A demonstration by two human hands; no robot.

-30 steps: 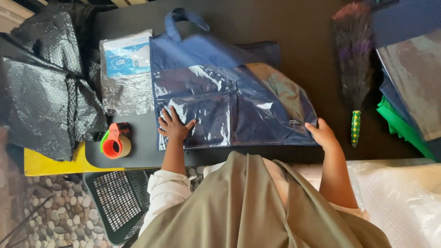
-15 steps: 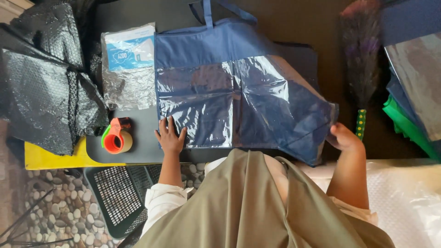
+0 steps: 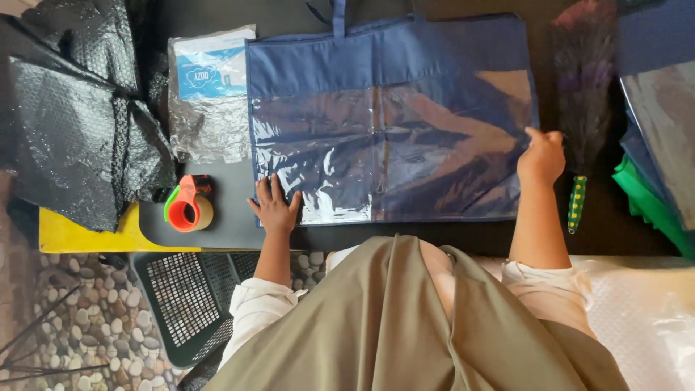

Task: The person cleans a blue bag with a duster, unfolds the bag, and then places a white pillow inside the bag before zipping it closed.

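The person wears a loose olive-khaki drape (image 3: 405, 318) that falls in long folds from 6 o'clock. Cream-white sleeves are pushed up: one bunches at 7 o'clock (image 3: 253, 311), the other at 4 o'clock (image 3: 550, 289). Both forearms and hands are bare, without rings or a watch.

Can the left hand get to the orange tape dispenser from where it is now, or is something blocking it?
Probably yes. The left hand lies flat on the near left corner of the blue storage bag, and the orange tape dispenser sits just beside it on the dark table, with only bare tabletop between them.
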